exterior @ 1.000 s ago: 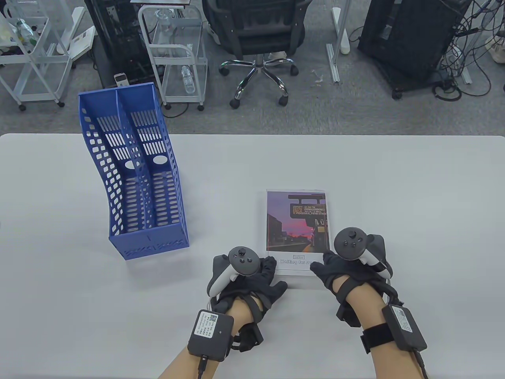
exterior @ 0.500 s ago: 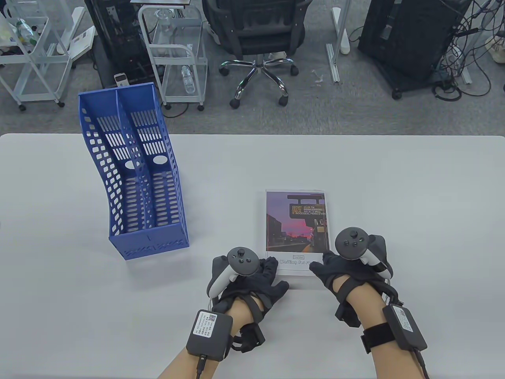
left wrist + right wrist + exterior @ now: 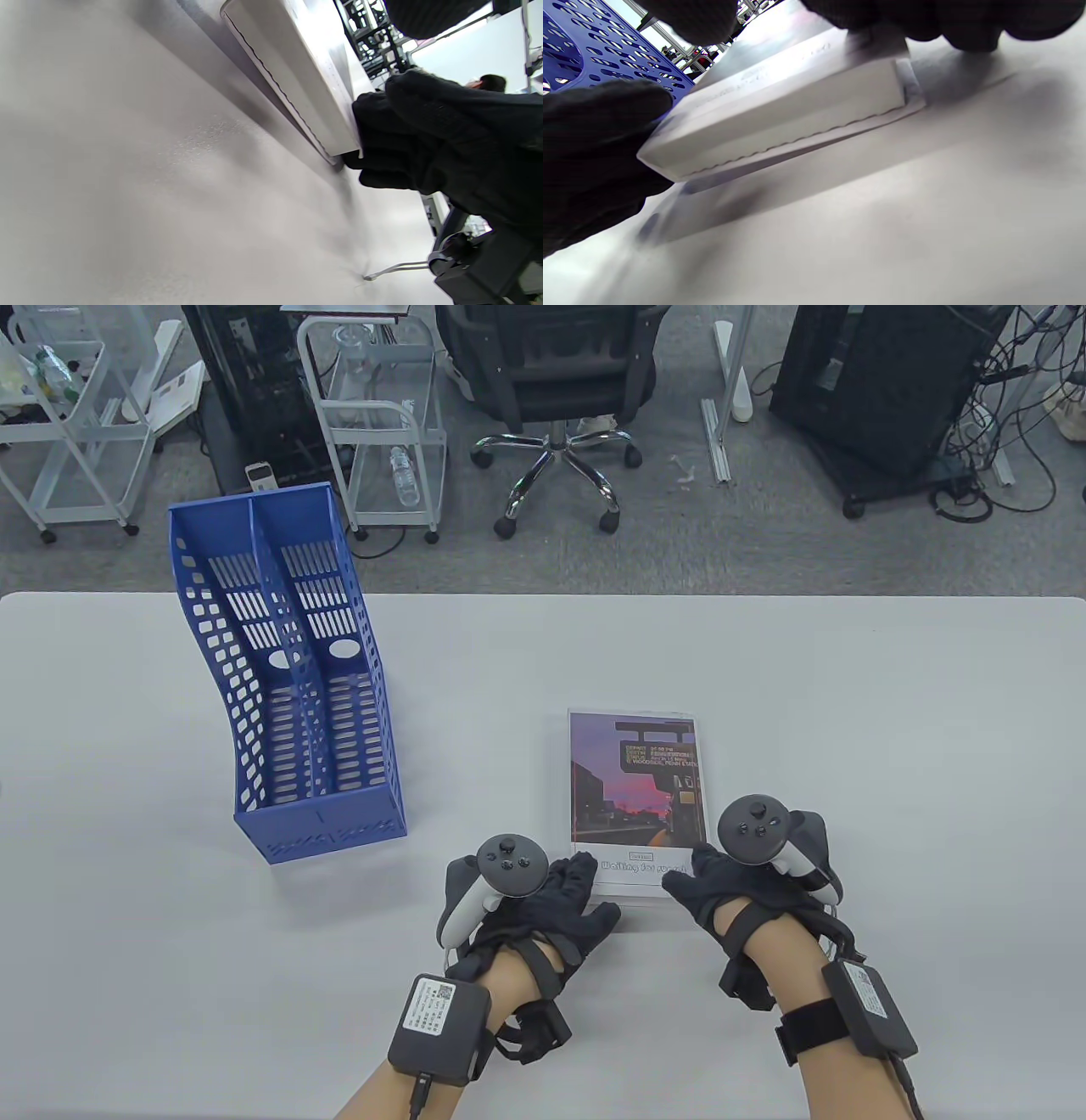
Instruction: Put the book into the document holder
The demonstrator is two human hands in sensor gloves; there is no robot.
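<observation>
A white table (image 3: 848,687) seen from above, described from left to right. At the far left stands a blue document holder (image 3: 284,678) with perforated walls and two compartments, upright and well apart from everything else. Toward the middle, near the table's front edge, the left hand (image 3: 534,912) in a black sensor glove reaches to the near left corner of a book (image 3: 636,797); its fingers (image 3: 573,878) lie on the cover at that corner and its thumb points toward the book's near edge. The left wrist view shows the gloved fingers wrapped round the corner, above and below it, with the near end of the book raised off the table — a shadow runs beneath it. The book, with a sunset street photograph on its cover and a white strip of title text, lies between the two hands. To its right, the right hand (image 3: 747,891) grips the near right corner, fingers curled over the cover; the right wrist view shows fingertips (image 3: 925,21) pressed on top there. Compared with half a second ago, the left hand has slid slightly left and the book's near end has lifted and shifted a little; the holder has not moved.
</observation>
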